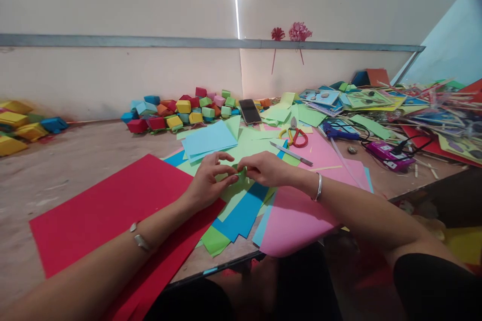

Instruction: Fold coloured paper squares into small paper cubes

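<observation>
Between my two hands is a small piece of green paper, mostly hidden by the fingers. My left hand pinches its left side with thumb and fingertips. On the other side, the curled fingers of my right hand grip it too. Below the hands lie pale green sheets and a blue paper strip. A craft knife rests just beyond my right hand, near scissors with red and yellow handles. Light blue paper lies past my left hand.
Red card covers the left front and pink paper the right. Small coloured paper boxes and a phone stand at the back. A blue glue gun, a purple power strip and piled cards are at right.
</observation>
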Demonstrator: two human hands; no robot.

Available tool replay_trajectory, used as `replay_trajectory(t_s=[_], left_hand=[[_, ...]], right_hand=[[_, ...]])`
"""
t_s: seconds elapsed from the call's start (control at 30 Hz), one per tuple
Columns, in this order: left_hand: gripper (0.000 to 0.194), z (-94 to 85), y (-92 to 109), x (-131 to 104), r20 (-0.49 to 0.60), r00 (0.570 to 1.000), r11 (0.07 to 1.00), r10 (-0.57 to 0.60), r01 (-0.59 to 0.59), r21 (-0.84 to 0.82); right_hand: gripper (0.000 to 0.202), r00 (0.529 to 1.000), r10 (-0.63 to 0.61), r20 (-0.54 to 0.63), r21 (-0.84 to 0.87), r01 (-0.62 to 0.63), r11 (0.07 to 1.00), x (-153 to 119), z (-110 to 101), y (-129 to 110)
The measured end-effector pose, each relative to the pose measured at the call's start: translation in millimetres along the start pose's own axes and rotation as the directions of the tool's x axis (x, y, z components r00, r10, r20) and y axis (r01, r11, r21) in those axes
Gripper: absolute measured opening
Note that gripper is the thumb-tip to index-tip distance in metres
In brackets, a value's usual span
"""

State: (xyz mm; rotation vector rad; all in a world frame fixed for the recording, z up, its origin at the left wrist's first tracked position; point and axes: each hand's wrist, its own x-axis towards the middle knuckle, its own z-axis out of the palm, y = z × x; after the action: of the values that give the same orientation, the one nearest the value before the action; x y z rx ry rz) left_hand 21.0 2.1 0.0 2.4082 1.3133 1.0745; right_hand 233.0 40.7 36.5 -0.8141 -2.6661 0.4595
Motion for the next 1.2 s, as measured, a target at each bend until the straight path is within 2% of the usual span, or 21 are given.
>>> replay_trajectory(t_s=[0.1, 0.17, 0.23, 0.3, 0.37, 0.47, 0.57, 0.77, 0.87, 1.0, 1.07, 1.13, 1.2], left_hand=[[0.015, 1.3, 0, 0, -0.018, 1.000, 1.000, -0.008, 0.008, -0.002], [0.020, 1.9, 1, 0, -0.071, 0.997, 0.999, -0.028, 0.030, 0.020], [0.031, 2.1, -1, 0, -0.133, 0.989, 0.992, -0.063, 0.076, 0.096], [0.033, 2.0, -2, 0, -0.141, 0.985, 0.967, -0.096, 0.126, 0.222], [0.028, 2.1, -2, 0, -0.068, 0.990, 0.932, -0.126, 0.141, 0.335], [0.024, 2.3, 2, 0, 0.095, 0.987, 0.911, -0.132, 0.083, 0.403], [0.021, 2.2, 10, 2, 0.205, 0.972, 0.907, -0.116, 0.019, 0.420], [0.020, -1.0, 22, 7, 0.314, 0.933, 0.867, -0.176, -0.005, 0.498], [0.022, -1.8, 26, 9, 0.337, 0.922, 0.855, -0.189, -0.014, 0.518], [0.026, 0.7, 27, 9, 0.347, 0.922, 0.848, -0.173, -0.040, 0.529], [0.028, 3.0, 27, 9, 0.344, 0.926, 0.851, -0.155, -0.051, 0.522], [0.030, 5.1, 26, 9, 0.336, 0.931, 0.858, -0.142, -0.053, 0.510], [0.030, 6.7, 25, 9, 0.330, 0.935, 0.863, -0.132, -0.056, 0.502]], right_hand=[[0.018, 1.000, -0.012, -0.014, -0.021, 0.012, 1.000, 3, 7, 7], [0.018, 0.998, 0.015, -0.057, -0.032, -0.017, 0.999, 4, 8, 10], [0.019, 0.991, 0.069, -0.119, -0.046, -0.075, 0.996, 5, 5, 13], [0.021, 0.973, 0.151, -0.175, -0.076, -0.167, 0.983, 6, -1, 16], [0.024, 0.944, 0.249, -0.214, -0.127, -0.280, 0.952, 9, -10, 21], [0.024, 0.907, 0.360, -0.217, -0.227, -0.406, 0.885, 22, -23, 34], [0.025, 0.892, 0.405, -0.202, -0.328, -0.451, 0.830, 41, -31, 50], [0.026, 0.855, 0.482, -0.193, -0.382, -0.518, 0.765, 69, -28, 75], [0.028, 0.828, 0.526, -0.194, -0.403, -0.556, 0.727, 70, -30, 71], [0.040, 0.781, 0.568, -0.258, -0.460, -0.616, 0.639, 70, -35, 44], [0.036, 0.823, 0.507, -0.255, -0.501, -0.561, 0.659, 75, -33, 25], [0.028, 0.907, 0.381, -0.178, -0.520, -0.415, 0.746, 83, -25, 7], [0.025, 0.959, 0.266, -0.099, -0.506, -0.279, 0.816, 96, -13, -8]])
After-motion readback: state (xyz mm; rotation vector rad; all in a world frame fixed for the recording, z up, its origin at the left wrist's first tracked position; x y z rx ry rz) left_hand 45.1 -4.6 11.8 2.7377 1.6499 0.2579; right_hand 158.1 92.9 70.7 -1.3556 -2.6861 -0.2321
